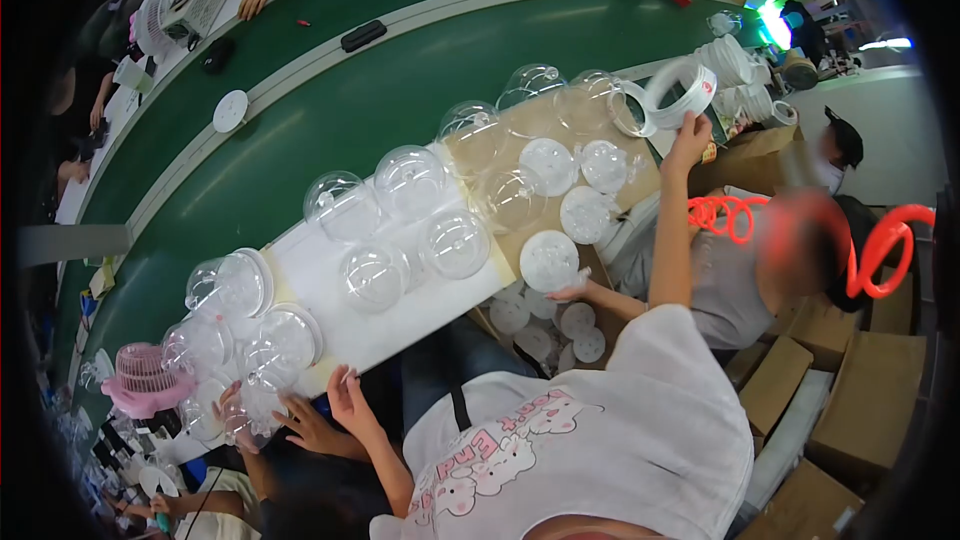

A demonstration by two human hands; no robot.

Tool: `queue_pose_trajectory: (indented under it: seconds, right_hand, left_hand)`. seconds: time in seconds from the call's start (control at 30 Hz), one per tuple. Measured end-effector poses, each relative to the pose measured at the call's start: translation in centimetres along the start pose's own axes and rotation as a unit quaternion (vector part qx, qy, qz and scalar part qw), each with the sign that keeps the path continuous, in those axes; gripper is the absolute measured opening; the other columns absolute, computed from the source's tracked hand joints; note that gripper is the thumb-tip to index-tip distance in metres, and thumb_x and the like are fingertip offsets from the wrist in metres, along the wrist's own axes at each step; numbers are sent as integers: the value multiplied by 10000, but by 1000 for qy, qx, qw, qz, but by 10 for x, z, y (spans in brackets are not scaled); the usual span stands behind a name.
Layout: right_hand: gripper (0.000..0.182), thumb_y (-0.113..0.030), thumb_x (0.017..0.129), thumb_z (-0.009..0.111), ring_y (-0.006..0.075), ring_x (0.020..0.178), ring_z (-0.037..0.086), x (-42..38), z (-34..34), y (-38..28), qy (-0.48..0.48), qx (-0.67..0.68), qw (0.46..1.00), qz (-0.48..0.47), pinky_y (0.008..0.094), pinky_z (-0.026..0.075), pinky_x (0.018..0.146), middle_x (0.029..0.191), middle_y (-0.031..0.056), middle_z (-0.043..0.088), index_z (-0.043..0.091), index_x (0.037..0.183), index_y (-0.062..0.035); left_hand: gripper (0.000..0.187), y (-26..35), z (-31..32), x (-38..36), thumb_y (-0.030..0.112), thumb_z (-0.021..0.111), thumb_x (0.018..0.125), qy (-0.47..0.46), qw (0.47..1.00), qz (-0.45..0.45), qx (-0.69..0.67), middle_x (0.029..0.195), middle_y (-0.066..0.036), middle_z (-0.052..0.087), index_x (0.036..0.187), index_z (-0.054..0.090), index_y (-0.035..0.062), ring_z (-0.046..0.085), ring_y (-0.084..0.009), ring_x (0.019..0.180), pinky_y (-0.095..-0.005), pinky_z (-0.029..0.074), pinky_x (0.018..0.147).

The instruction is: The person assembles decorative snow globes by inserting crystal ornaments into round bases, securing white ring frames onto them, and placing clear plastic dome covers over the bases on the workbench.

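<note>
My right hand [689, 139] reaches out to the far right, its fingers closed on a white plastic ring [690, 98]. Another white ring [632, 108] stands right beside that one. Close to the front edge of the white board [300, 270] is my left hand [349, 401], fingers bent and apart, with nothing visible in it. Clear plastic domes [375, 275] sit in pairs on the board. More clear domes [515, 195] rest on the brown section, along with several white-based discs [549, 260].
At right, a co-worker's hand [575, 290] touches a disc above a box of discs [510, 312]. Another co-worker's hands [308, 428] are among domes at lower left, near a pink basket [150, 380]. Behind runs a green conveyor belt [280, 180]. Cardboard boxes [865, 400] stand right.
</note>
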State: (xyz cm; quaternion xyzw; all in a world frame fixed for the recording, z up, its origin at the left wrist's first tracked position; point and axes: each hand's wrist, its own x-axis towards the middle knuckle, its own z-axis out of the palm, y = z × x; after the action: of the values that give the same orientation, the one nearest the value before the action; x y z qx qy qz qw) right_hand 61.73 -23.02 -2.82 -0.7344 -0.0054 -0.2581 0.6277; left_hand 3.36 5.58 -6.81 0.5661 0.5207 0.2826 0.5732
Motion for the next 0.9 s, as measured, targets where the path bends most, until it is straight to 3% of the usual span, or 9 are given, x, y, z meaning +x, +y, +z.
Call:
queue_pose_trajectory:
  seconds: [0.13, 0.27, 0.33, 0.47, 0.53, 0.57, 0.6, 0.7, 0.9]
  right_hand:
    - [158, -82, 896, 492, 143, 959, 533, -153, 5, -140, -117, 379, 904, 161, 293, 439, 833, 1040, 65, 550, 476, 1042, -21]
    - [235, -30, 896, 476, 173, 1036, 522, -291, -3, -233, -174, 423, 816, 354, 304, 439, 876, 1140, 90, 520, 439, 1128, -30]
    - [244, 1, 880, 490, 176, 1040, 530, -345, -15, -245, -287, 419, 767, 391, 297, 431, 877, 1129, 83, 534, 448, 1116, -46]
    - [216, 14, 821, 565, 192, 998, 559, -383, -38, -244, -571, 262, 748, 216, 284, 436, 846, 1059, 92, 582, 542, 1030, -34]
    - [200, 20, 786, 599, 196, 983, 569, -362, -37, -247, -673, 167, 720, 31, 294, 444, 834, 1017, 96, 604, 588, 979, -31]
    - [200, -14, 745, 641, 209, 922, 589, -354, -39, -237, -662, 120, 738, 56, 309, 459, 803, 962, 91, 625, 628, 942, -43]
    - [183, 0, 740, 628, 235, 921, 595, -340, -43, -219, -635, -1, 771, -50, 320, 464, 792, 984, 100, 626, 629, 920, -34]
    - [249, -88, 714, 639, 280, 896, 571, -296, -62, -137, -483, -220, 840, -117, 367, 452, 761, 956, 117, 600, 590, 958, -75]
    - [263, -176, 699, 662, 303, 800, 580, -246, -86, -38, -547, -380, 710, -227, 381, 460, 690, 875, 113, 597, 613, 947, -102]
  left_hand:
    - [284, 81, 46, -10, 98, 511, 889, -122, 985, -8, -119, 1082, -152, 571, 1137, 504, -39, 576, -214, 982, -305, 456, 842]
    - [526, 127, 83, -27, 284, 498, 907, -353, 868, -107, -332, 1216, -211, 470, 1309, 303, 7, 532, -307, 1066, -417, 450, 886]
    - [617, 131, 90, -38, 318, 489, 909, -354, 828, -126, -416, 1254, -232, 424, 1364, 173, 45, 513, -325, 1089, -432, 446, 889]
    - [491, 118, 54, -36, 270, 500, 896, -165, 898, -140, -383, 1167, -158, 517, 1273, 341, -1, 528, -237, 1070, -426, 442, 899]
    - [530, 106, 29, -28, 92, 532, 872, -16, 875, -243, -417, 925, -53, 508, 1340, 285, 59, 555, -158, 780, -329, 494, 642]
    - [529, 93, 9, -25, 90, 535, 870, -51, 883, -197, -423, 861, -34, 485, 1340, 294, 56, 508, -123, 686, -291, 452, 563]
    - [528, 79, -13, -25, 88, 538, 867, -85, 887, -149, -429, 796, -16, 462, 1339, 303, 53, 461, -88, 591, -254, 410, 484]
    - [510, 57, -55, -24, 80, 521, 875, -51, 927, -119, -353, 705, 17, 441, 1341, 314, 63, 350, -54, 463, -199, 317, 413]
    - [347, -53, -87, -26, 125, 573, 871, 56, 943, -185, -271, 660, 46, 450, 1202, 485, 70, 428, -41, 524, -193, 375, 473]
